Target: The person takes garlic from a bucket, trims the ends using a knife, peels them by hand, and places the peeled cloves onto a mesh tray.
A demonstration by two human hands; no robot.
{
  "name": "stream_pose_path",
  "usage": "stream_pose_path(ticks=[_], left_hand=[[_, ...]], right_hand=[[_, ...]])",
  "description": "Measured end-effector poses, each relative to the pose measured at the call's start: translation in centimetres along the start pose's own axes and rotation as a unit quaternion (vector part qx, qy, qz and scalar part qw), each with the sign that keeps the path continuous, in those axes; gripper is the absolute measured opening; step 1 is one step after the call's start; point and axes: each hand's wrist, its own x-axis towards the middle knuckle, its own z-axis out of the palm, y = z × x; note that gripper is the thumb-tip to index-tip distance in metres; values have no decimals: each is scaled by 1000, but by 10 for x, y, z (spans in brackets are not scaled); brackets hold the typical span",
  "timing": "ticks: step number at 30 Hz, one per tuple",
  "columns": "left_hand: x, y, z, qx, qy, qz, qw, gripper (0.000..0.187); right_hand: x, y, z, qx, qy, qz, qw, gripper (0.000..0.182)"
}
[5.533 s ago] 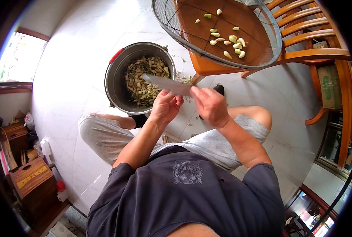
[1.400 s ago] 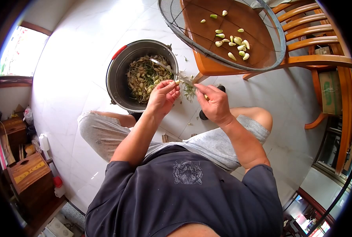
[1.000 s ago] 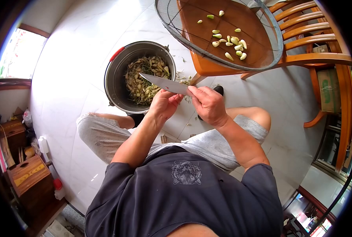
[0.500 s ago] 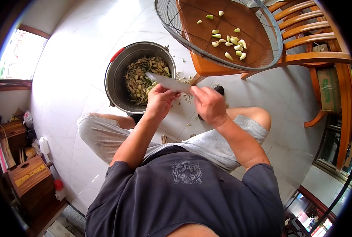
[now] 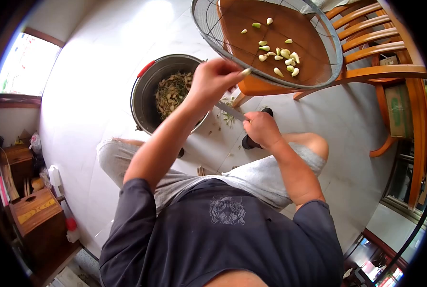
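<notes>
My left hand [image 5: 213, 82] reaches across to the near rim of a round mesh sieve [image 5: 271, 80], its fingers pinched on a small pale bulb [image 5: 245, 71]. Several trimmed white-and-green bulbs [image 5: 290, 61] lie scattered in the sieve. Lower down, my right hand [image 5: 262, 129] grips a knife [image 5: 231, 111], whose blade points up and left under my left wrist. A grey metal bucket [image 5: 141, 115] with a red handle grip stands on the floor to the left, holding untrimmed bulbs [image 5: 171, 95] with dry stems and roots. My left forearm hides part of its rim.
The sieve rests on a wooden chair [image 5: 266, 88] with a slatted back. Plant trimmings [image 5: 229, 115] litter the tiled floor between bucket and chair. A wooden cabinet [image 5: 36, 215] stands at the far left, and a green-and-brown box [image 5: 399, 109] sits at the right.
My left hand has moved up and right, from above the bucket to the sieve's rim. The knife has come away from it, dropping lower and right with my right hand.
</notes>
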Motion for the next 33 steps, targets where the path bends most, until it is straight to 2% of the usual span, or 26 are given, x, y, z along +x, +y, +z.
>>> stream_pose_path(ticks=[1,3,7,9,12,16,19,20,23,24,27,31,33], left_hand=[[15,5,4,25,-27,16,999,31],[42,12,9,-27,-91,35,995,34],[53,24,-24,-44,-26,61,997,32],[37,25,-56,29,52,-21,998,29],[42,-76,-127,87,102,-123,983,23],[17,-201,-166,154,179,-251,939,14],[6,-232,-171,287,255,-277,881,18],[6,-235,-174,278,236,-327,872,21],[13,-278,-192,339,233,-282,867,24],[13,-263,-186,385,210,-266,859,27],[21,-260,-181,422,192,-301,833,28],[24,-258,-168,494,183,-275,804,29],[20,-261,-168,488,180,-265,812,31]], right_hand=[[-1,1,1,10,0,-12,1000,19],[-2,4,2,20,-2,-8,1000,19],[-4,-1,-5,59,4,30,998,19],[-4,-8,-14,43,-9,60,997,19],[-5,12,-4,31,-18,65,997,20],[-5,29,8,11,-31,37,999,19],[-2,18,5,47,-38,60,996,20],[0,14,4,66,-41,76,994,20],[5,12,7,76,-50,81,993,23],[6,11,7,77,-54,80,992,23],[10,9,10,80,-57,76,992,22],[13,11,13,76,-58,70,993,22],[14,11,13,72,-59,69,993,23]])
